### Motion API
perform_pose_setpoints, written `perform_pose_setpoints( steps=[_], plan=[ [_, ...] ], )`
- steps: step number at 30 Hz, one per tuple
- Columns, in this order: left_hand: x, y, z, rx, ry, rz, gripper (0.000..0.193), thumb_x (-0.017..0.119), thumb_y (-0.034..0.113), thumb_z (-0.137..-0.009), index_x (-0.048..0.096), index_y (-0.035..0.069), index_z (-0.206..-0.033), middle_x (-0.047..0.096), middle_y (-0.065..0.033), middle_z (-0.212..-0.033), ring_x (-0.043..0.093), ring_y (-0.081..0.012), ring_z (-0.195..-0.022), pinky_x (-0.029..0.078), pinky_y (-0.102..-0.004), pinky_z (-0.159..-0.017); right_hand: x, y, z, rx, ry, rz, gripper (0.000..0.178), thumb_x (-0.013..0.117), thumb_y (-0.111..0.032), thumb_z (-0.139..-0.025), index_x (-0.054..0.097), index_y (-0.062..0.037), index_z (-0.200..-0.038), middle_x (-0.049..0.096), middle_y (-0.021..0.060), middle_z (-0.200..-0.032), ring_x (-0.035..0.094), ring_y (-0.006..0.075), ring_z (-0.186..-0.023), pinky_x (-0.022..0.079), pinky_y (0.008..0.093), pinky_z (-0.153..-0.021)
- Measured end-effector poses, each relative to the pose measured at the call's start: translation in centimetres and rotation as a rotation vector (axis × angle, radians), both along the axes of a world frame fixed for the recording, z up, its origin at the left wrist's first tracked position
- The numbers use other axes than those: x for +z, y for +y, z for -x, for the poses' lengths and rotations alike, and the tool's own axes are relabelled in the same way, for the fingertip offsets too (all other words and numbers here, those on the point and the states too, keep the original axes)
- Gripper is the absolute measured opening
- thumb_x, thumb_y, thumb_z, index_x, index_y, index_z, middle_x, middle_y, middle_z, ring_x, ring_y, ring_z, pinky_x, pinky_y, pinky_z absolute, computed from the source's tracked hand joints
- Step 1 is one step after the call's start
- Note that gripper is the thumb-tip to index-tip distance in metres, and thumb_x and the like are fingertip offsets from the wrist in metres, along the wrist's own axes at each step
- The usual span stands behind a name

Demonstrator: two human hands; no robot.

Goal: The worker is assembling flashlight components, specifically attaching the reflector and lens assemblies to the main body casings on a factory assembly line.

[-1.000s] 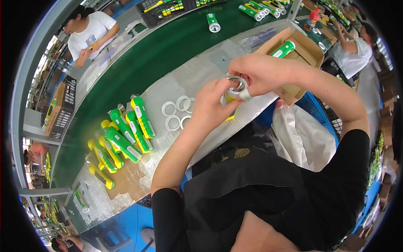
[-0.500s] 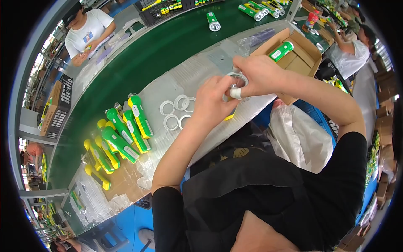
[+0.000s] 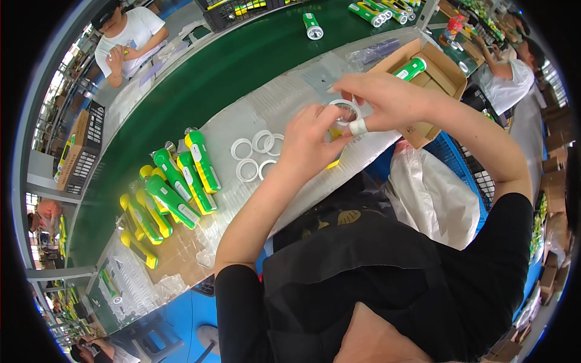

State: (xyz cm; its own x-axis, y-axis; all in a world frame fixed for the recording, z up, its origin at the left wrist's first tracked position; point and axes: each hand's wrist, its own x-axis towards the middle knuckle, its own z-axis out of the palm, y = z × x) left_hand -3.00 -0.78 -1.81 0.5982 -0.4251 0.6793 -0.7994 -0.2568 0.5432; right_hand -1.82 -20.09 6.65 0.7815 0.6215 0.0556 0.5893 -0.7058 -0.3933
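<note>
Both my hands meet over the near edge of the bench, around the head of a flashlight. My left hand (image 3: 310,140) is closed around the flashlight, whose yellow body (image 3: 334,158) shows just below the fingers. At its head a white ring (image 3: 357,110) circles the shiny front. My right hand (image 3: 390,104) has its thumb, wrapped in white tape, and a finger against this ring, while other fingers reach out past it. Left of my left hand lie several loose white rings (image 3: 247,170), some overlapping.
Several green and yellow flashlights (image 3: 172,199) lie in a group on the left. A cardboard box (image 3: 445,72) on the right holds a green flashlight (image 3: 410,69). Beyond runs a green belt (image 3: 242,78) with another flashlight (image 3: 313,27). A co-worker (image 3: 130,39) sits across it.
My right fingers have loosened and spread around the flashlight head, so the white ring shows more fully. The right hand has shifted slightly right. Across the belt, the co-worker's hands have moved.
</note>
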Motion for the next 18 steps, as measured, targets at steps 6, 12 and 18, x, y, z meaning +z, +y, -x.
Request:
perform_pose_setpoints(
  steps=[6, 12, 18],
  plan=[
    [-0.6, -0.7, -0.3, 0.09, -0.065, -0.025, 0.035, 0.081, 0.011, -0.066, 0.063, 0.014, -0.096, 0.056, -0.0046, -0.076, 0.058, -0.028, -0.074, 0.047, -0.0408, -0.064, -1.3, 1.1, 0.6, -0.156, -0.107, 0.122, 0.048, 0.073, -0.036, -0.075, 0.055, 0.0021, -0.099, 0.064, 0.0191, -0.083, 0.063, 0.0365, -0.077, 0.049, 0.0447, -0.067],
    [0.0, -0.2, -0.5, 0.03, -0.018, -0.032, 0.035, 0.083, 0.014, -0.069, 0.065, 0.011, -0.099, 0.063, -0.006, -0.081, 0.06, -0.0251, -0.072, 0.048, -0.0357, -0.062, 0.6, -0.5, -0.9, 0.004, 0.037, 0.054, 0.045, 0.075, -0.031, -0.072, 0.053, 0.0011, -0.094, 0.06, 0.016, -0.079, 0.06, 0.0341, -0.071, 0.047, 0.0423, -0.063],
    [-0.2, 0.0, -0.5, 0.006, -0.033, -0.027, 0.036, 0.084, 0.013, -0.068, 0.064, 0.01, -0.099, 0.062, -0.0059, -0.08, 0.059, -0.0233, -0.07, 0.048, -0.0346, -0.062, 0.0, 0.5, 0.4, -0.035, -0.026, 0.072, 0.048, 0.078, -0.034, -0.071, 0.053, 0.0026, -0.091, 0.056, 0.0141, -0.073, 0.058, 0.0291, -0.068, 0.046, 0.038, -0.06]
  ],
)
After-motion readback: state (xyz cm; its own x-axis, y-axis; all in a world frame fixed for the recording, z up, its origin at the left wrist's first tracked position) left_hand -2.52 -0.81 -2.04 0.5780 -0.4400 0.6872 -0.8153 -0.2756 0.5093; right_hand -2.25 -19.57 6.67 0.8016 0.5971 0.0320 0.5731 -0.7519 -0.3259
